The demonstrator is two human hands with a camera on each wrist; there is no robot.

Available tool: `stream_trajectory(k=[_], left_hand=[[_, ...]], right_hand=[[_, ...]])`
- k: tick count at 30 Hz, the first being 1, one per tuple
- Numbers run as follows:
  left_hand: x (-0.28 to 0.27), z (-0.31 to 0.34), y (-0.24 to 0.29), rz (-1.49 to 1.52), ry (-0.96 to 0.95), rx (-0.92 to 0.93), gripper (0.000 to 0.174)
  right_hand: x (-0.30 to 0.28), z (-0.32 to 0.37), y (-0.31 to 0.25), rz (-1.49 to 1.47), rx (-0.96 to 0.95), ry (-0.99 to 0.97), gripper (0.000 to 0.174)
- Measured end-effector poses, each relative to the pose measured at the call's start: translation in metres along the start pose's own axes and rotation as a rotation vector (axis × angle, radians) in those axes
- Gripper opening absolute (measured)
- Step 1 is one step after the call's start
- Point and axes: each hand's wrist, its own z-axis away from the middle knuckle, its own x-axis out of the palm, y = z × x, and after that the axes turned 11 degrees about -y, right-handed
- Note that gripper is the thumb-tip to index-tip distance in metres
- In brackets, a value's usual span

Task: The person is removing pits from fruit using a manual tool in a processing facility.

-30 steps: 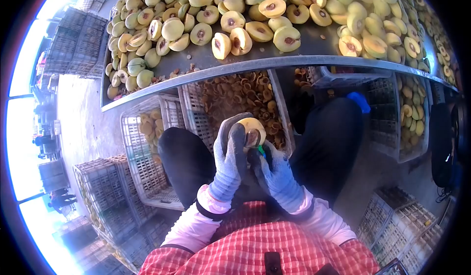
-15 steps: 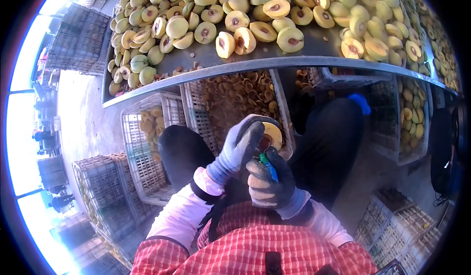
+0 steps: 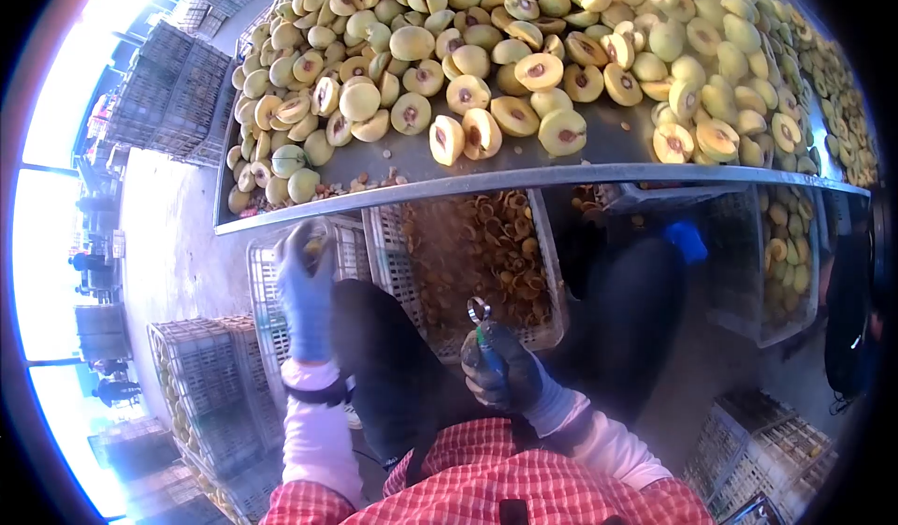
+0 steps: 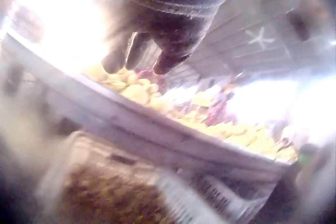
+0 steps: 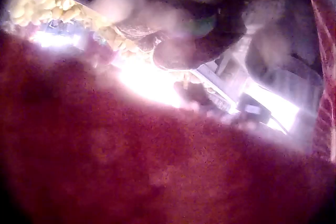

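Note:
My right hand [image 3: 505,371], in a grey-coated glove, grips a loop-ended pitting tool [image 3: 481,324] in the head view. Its metal loop points up and its handle is green and blue. To the left, my gloved left hand [image 3: 304,286] is over a white crate [image 3: 267,286] beside the table edge. The left wrist view has its fingers [image 4: 137,50] bent loosely downward and spread, with no fruit between them. Halved yellow peaches [image 3: 566,132] lie cut side up or down on the metal table. Glare and blur hide much of the right hand in the right wrist view.
The metal table rim [image 3: 561,177] crosses in front of my knees. Below it, a crate [image 3: 544,263] of brown scraps stands between my legs. Another crate [image 3: 786,324] with peaches is to the right. Stacked crates [image 3: 210,394] stand at lower left, others [image 3: 767,450] at lower right.
Earlier, both hands worked together on a peach half with the tool. My left hand has moved away to the left, over the crate, and the peach half has left its grasp. The right hand keeps the tool.

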Motion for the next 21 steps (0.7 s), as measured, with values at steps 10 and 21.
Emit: stream_trajectory(k=[10,21], left_hand=[[0.129,-0.14,0.094,0.141,-0.55,0.391,0.057],[0.074,0.045,0.095,1.14,-0.845,-0.08,0.055]], right_hand=[[0.01,-0.004,-0.012,0.292,-0.227,0.395,0.036],[0.024,-0.014,-0.041,0.678,-0.587,0.659,0.025]])
